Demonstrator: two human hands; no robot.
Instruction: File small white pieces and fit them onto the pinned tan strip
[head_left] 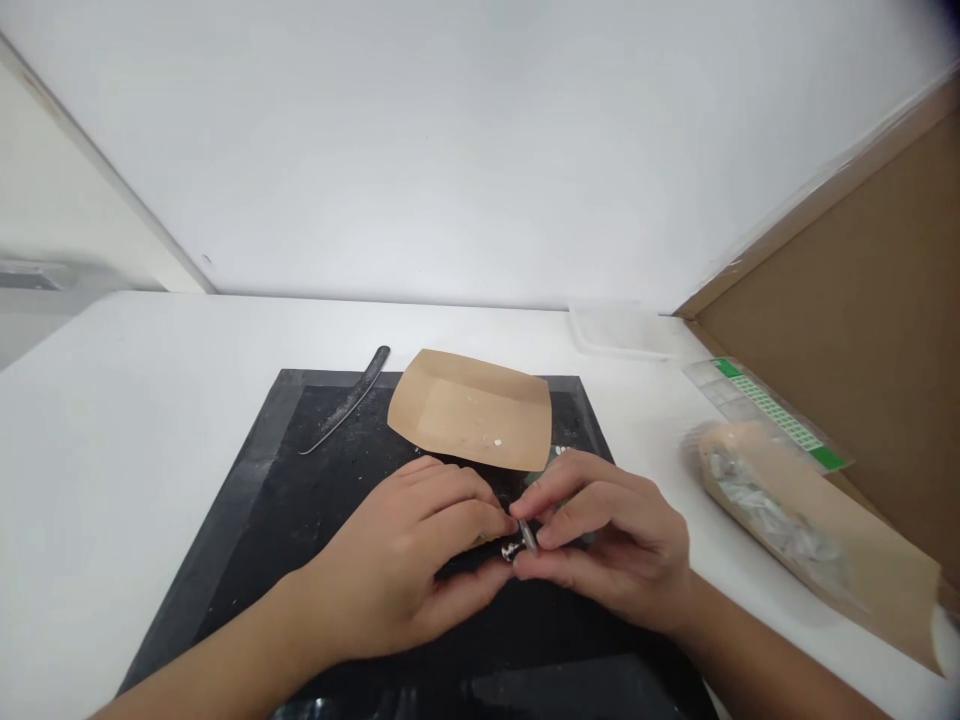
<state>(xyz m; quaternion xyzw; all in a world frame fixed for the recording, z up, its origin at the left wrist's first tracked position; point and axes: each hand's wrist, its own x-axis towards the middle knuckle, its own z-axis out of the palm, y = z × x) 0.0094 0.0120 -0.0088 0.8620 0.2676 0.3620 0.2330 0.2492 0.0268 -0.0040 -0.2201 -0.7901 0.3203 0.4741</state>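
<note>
Forearms (262,625) low in front of me, fingertips meeting over the black rectangular mat (300,520)!
Right hand (622,530) pinches a small silvery-grey piece (529,536), fingers narrow, probably because it's too tiny for a palm grip; left hand (412,550) closes in alongside, likely steadying, though what it grips I can't tell. Brown paper tray (420,405) sits just beyond, handy for small bits; curved dark tool (367,380) lies aside, leaving finger room. Wrists angle inward, palms down-ish, right fingers arched, left thumb beneath.
</note>
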